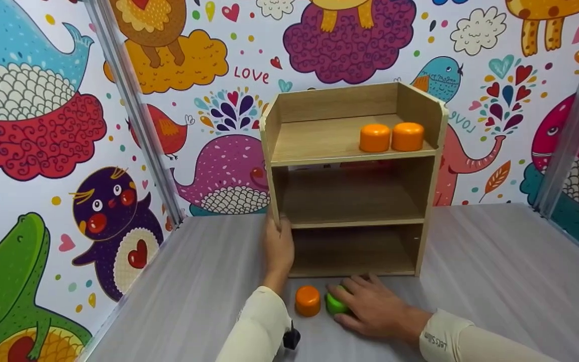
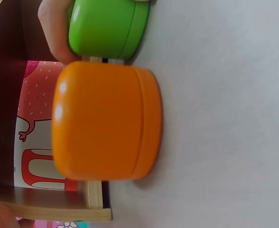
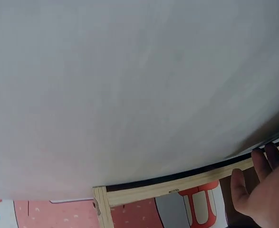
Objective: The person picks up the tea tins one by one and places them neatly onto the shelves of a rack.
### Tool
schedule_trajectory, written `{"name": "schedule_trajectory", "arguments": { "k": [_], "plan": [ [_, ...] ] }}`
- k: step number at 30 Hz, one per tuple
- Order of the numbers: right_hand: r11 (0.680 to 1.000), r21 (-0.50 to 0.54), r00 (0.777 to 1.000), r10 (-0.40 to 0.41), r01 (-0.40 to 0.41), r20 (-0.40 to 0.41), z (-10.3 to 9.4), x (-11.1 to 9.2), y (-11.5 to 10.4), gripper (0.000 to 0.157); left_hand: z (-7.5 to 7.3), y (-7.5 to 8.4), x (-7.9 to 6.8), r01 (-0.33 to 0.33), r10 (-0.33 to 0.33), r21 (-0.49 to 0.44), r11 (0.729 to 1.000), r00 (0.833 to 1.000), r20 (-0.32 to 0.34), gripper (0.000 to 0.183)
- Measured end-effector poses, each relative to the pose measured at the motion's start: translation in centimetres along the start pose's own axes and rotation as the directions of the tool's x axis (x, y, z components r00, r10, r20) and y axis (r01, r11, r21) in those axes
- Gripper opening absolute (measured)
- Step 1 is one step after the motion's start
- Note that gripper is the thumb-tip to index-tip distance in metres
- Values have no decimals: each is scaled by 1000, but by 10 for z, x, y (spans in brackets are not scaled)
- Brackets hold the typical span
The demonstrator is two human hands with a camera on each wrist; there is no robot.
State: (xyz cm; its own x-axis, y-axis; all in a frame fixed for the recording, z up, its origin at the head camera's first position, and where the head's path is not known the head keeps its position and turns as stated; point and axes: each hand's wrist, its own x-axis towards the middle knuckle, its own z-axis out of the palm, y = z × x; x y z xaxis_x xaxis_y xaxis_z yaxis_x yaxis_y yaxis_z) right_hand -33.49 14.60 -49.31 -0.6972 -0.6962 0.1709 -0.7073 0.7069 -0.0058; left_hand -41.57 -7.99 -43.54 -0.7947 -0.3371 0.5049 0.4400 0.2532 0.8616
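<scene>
My left hand (image 1: 278, 249) holds the left side panel of a small wooden shelf unit (image 1: 355, 221), low down near the tabletop. A green rounded cylinder (image 1: 336, 303) stands on the table before the unit. Over it lies my right hand (image 1: 377, 306), with the thumb on the near side and the fingers on the far side, gripping it. Just left of the green piece is an orange rounded cylinder (image 1: 307, 301), upright and untouched, large in the left wrist view with a seam near its base.
Two more orange cylinders (image 1: 374, 138) stand side by side at the right of the unit's top shelf. Cartoon-printed walls (image 1: 229, 70) with metal posts (image 1: 133, 110) bound the grey table (image 1: 189, 281). A small black object (image 1: 292, 338) sits by the left sleeve.
</scene>
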Motion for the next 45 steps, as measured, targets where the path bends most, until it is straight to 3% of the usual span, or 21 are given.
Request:
{"name": "schedule_trajectory", "arguments": {
  "k": [10, 17, 22, 27, 29, 33, 40, 45],
  "plan": [
    [1000, 4, 998, 26, -27, 62, -4, 3, 0, 62, -1, 0, 0, 1, -1, 1, 1000, 1000, 3, 58],
    [996, 63, 995, 55, -61, 88, -5, 4, 0, 64, -1, 0, 0, -13, 13, 11, 1000, 1000, -7, 56],
    [995, 75, 995, 57, -63, 81, -7, 3, 0, 63, 0, -1, 1, -27, 28, 22, 999, 999, -25, 47],
    [999, 39, 1000, 18, -19, 25, -8, 1, 0, 58, 1, -1, 1, -19, 20, 20, 1000, 1000, -14, 22],
    [999, 32, 1000, 10, -10, 11, -9, 2, -1, 57, 0, -2, 1, -20, 20, 20, 1000, 1000, -10, 24],
    [999, 49, 999, 22, -23, 28, -12, 3, -1, 57, -1, -2, 2, -32, 32, 26, 999, 999, -19, 49],
    [995, 82, 997, 53, -58, 53, -22, 4, -5, 57, -1, -1, 2, -21, 22, 27, 999, 999, -29, 42],
    [996, 81, 999, 47, -48, 10, -34, 3, -7, 57, 0, -1, 1, -24, 24, 14, 1000, 999, -26, 47]
  ]
}}
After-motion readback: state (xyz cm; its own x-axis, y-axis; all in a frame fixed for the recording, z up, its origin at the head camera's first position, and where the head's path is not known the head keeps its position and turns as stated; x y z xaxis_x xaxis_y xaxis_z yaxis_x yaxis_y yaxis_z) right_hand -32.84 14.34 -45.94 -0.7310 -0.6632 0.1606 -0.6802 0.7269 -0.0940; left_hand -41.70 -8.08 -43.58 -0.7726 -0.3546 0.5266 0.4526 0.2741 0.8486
